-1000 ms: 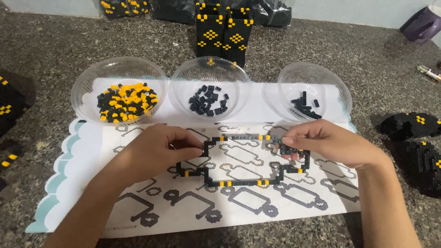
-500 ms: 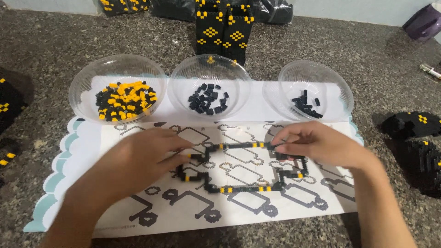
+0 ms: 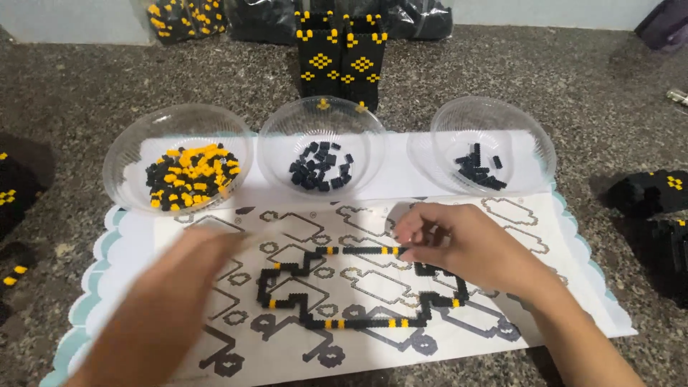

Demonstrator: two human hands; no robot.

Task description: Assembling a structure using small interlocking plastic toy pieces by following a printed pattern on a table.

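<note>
Speckled stone counter carries a printed paper mat [image 3: 179, 236] with a black-and-yellow brick frame [image 3: 358, 287] at frame centre, its upper strip running left to right. Your right hand [image 3: 459, 240] pinches that strip's right end, fingers together. Your left hand [image 3: 190, 269], blurred, sits left of the frame; its grip can't be told.

Black-yellow brick outline [image 3: 358, 287], flat on mat [image 3: 502, 337]
</note>
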